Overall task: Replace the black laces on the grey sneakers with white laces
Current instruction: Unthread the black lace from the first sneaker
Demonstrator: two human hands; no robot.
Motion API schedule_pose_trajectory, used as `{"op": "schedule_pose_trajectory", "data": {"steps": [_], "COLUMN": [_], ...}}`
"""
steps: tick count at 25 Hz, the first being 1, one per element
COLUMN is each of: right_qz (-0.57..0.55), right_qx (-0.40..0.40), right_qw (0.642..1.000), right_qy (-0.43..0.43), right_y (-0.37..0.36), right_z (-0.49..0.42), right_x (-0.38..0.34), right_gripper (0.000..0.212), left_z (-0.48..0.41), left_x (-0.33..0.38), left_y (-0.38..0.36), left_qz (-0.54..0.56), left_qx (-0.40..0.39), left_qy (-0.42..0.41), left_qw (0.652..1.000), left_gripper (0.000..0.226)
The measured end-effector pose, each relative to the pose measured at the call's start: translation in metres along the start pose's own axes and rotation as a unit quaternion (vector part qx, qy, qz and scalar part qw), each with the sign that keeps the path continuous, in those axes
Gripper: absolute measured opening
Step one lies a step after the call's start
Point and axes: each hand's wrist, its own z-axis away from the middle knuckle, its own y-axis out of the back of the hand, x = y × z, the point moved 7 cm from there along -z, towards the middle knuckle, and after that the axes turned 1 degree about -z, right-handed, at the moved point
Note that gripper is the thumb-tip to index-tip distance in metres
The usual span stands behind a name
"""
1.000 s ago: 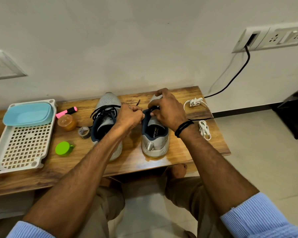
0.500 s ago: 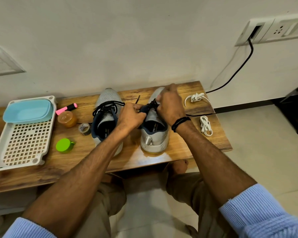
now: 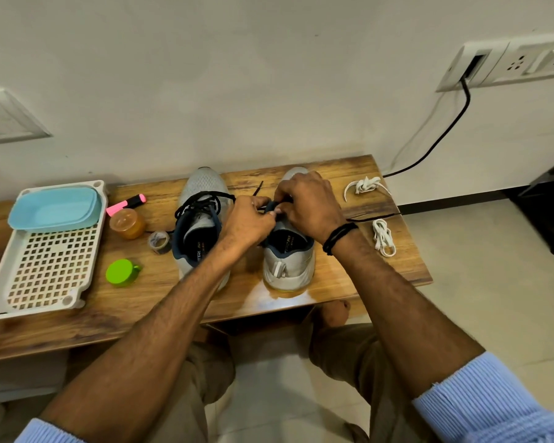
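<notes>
Two grey sneakers stand side by side on a wooden table (image 3: 160,292), heels toward me. The left sneaker (image 3: 202,225) carries a loosened black lace (image 3: 199,203). Over the tongue of the right sneaker (image 3: 288,260) both hands meet. My left hand (image 3: 248,223) pinches a black lace end (image 3: 259,188) that sticks up past its knuckles. My right hand (image 3: 307,203) curls over the sneaker's lacing and hides it, fingers pinching at the tongue. Two bundles of white laces lie to the right, one knotted (image 3: 367,186) at the back, one coiled (image 3: 383,236) nearer.
A white perforated tray (image 3: 45,266) with a light blue tub (image 3: 53,207) sits at the left. Near it are a pink highlighter (image 3: 125,204), an orange jar (image 3: 127,222), a tape roll (image 3: 159,242) and a green cap (image 3: 121,272). A black cable (image 3: 442,135) runs from the wall socket.
My hands have drawn closer together over the right sneaker's tongue, and my right hand has shifted slightly toward the toe. The camera view has tilted a little.
</notes>
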Motion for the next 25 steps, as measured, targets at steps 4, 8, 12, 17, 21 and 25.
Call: {"op": "schedule_pose_trajectory", "data": {"steps": [4, 8, 12, 17, 21, 25], "right_qz": [0.039, -0.054, -0.097, -0.079, 0.029, 0.060], "right_qx": [0.016, 0.075, 0.158, 0.097, -0.003, -0.053], "right_qw": [0.999, 0.985, 0.957, 0.990, 0.999, 0.996], "right_qy": [-0.002, -0.148, -0.223, -0.062, -0.015, -0.039], "right_y": [-0.004, 0.007, 0.020, 0.017, 0.002, 0.000], "right_z": [0.001, 0.004, 0.008, 0.002, 0.007, 0.008], "right_x": [-0.006, 0.025, 0.044, 0.016, -0.005, 0.003], "right_gripper": [0.007, 0.010, 0.011, 0.020, 0.013, 0.010], "left_z": [0.007, 0.010, 0.013, 0.019, 0.020, 0.015], "left_x": [0.005, 0.005, 0.008, 0.011, 0.010, 0.006], "left_y": [0.002, 0.007, 0.008, 0.000, -0.006, -0.010], "left_qz": [-0.048, -0.070, -0.053, -0.071, -0.059, -0.060], "left_qx": [0.038, 0.056, 0.056, 0.040, 0.043, 0.049], "left_qy": [-0.013, 0.000, -0.002, 0.004, 0.029, 0.028], "left_qw": [0.998, 0.996, 0.997, 0.997, 0.997, 0.997], "left_gripper": [0.019, 0.031, 0.028, 0.014, 0.017, 0.029]}}
